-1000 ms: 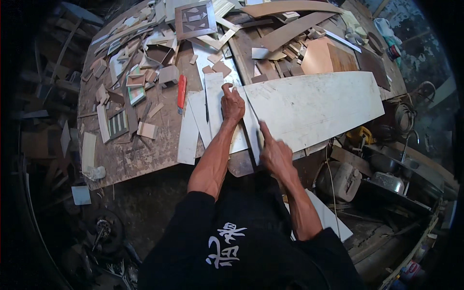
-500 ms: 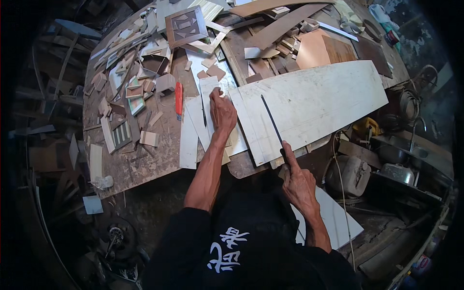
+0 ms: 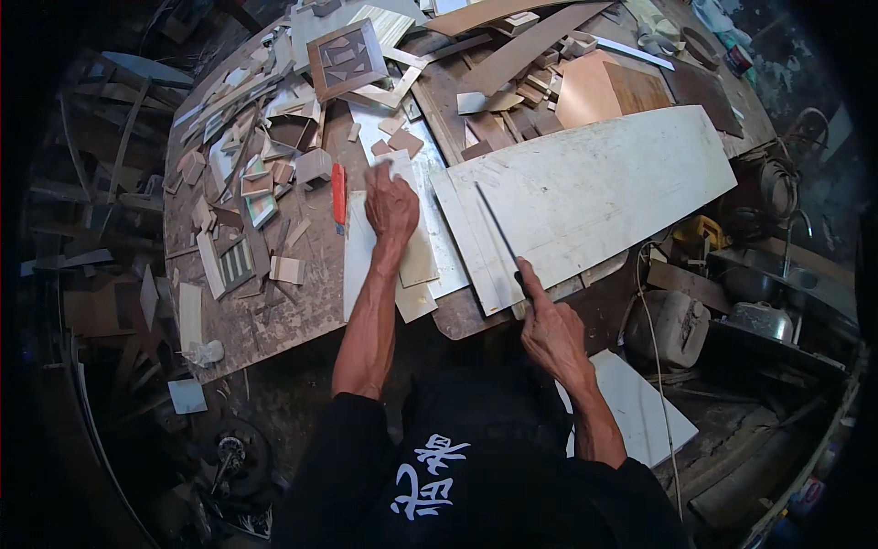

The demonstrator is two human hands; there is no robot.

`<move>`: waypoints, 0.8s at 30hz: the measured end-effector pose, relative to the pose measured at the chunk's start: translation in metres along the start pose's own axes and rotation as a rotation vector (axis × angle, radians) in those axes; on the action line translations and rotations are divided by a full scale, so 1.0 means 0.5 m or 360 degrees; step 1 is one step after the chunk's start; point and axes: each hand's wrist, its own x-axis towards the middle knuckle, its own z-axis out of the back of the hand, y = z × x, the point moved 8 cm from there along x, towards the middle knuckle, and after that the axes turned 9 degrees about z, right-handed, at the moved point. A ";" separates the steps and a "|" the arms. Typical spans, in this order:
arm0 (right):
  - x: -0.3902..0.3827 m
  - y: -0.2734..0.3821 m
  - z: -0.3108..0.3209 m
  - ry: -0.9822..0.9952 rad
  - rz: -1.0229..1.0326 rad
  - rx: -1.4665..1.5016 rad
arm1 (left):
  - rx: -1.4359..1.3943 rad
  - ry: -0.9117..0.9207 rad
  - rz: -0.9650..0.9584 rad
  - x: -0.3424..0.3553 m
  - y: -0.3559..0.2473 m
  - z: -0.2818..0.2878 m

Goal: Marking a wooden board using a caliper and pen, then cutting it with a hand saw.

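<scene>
My right hand (image 3: 554, 331) is closed around the dark handle of a long, thin file-like tool (image 3: 497, 220). Its slim shaft slants up and left over the near-left part of a large tapered white board (image 3: 622, 178), which lies across the bench. My left hand (image 3: 393, 209) is over several pale strips left of that board. Motion smears its fingertips, so I cannot tell whether they hold anything. Below its wrist lie a beige strip (image 3: 419, 260) and part of a white strip (image 3: 358, 252). A red-handled tool (image 3: 339, 197) rests just left of the hand.
Wood offcuts and small boxes (image 3: 314, 166) crowd the bench's left side. A framed panel (image 3: 346, 59) and brown boards (image 3: 540, 50) lie at the back. Right of the bench stand a dirty plastic jug (image 3: 672, 328) and a metal sink (image 3: 764, 274). A cable (image 3: 651, 366) hangs nearby.
My left hand has shifted left over the pale strips, hiding the dark slim object seen there before. My right hand and the file-like tool have moved slightly left.
</scene>
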 end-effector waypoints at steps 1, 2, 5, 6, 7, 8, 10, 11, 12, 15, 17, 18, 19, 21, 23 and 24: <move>0.011 0.014 -0.005 -0.0003 0.0084 -0.0038 | -0.0141 0.0038 -0.0021 -0.012 0.012 -0.020; 0.019 0.024 -0.006 -0.0001 0.0091 -0.0038 | -0.0282 0.0075 -0.0043 -0.024 0.024 -0.040; 0.041 0.029 -0.024 0.0110 0.0055 0.0011 | -0.0414 0.0117 0.0091 -0.060 0.025 -0.067; 0.046 0.031 -0.025 0.0094 0.0087 -0.0002 | -0.0418 0.0118 0.0094 -0.066 0.018 -0.073; 0.048 0.033 -0.025 0.0079 0.0117 -0.0016 | -0.0472 0.0153 0.0163 -0.072 0.016 -0.083; 0.048 0.033 -0.025 0.0079 0.0113 -0.0021 | -0.0526 0.0188 0.0231 -0.076 0.015 -0.092; 0.049 0.034 -0.028 0.0083 0.0116 -0.0022 | -0.0540 0.0167 0.0199 -0.077 0.013 -0.094; 0.050 0.034 -0.031 0.0086 0.0119 -0.0024 | -0.0579 0.0222 0.0286 -0.078 0.022 -0.102; 0.049 0.033 -0.032 0.0077 0.0117 -0.0047 | -0.0621 0.0282 0.0371 -0.078 0.026 -0.111; 0.047 0.039 -0.033 0.0065 0.0129 -0.0073 | -0.0532 0.0282 0.0404 -0.073 0.022 -0.122; 0.048 0.046 -0.034 0.0064 0.0149 -0.0077 | -0.0482 0.0292 0.0438 -0.068 0.025 -0.133; 0.049 0.048 -0.037 0.0077 0.0148 -0.0104 | -0.0428 0.0304 0.0468 -0.065 0.029 -0.139; 0.050 0.049 -0.039 0.0090 0.0147 -0.0132 | -0.0432 0.0302 0.0474 -0.062 0.031 -0.142; 0.052 0.054 -0.036 0.0110 0.0135 -0.0142 | -0.0397 0.0368 0.0455 -0.058 0.030 -0.155; 0.055 0.059 -0.031 0.0128 0.0122 -0.0153 | -0.0414 0.0375 0.0457 -0.058 0.032 -0.159; 0.057 0.062 -0.030 0.0150 0.0111 -0.0177 | -0.0423 0.0380 0.0454 -0.059 0.035 -0.161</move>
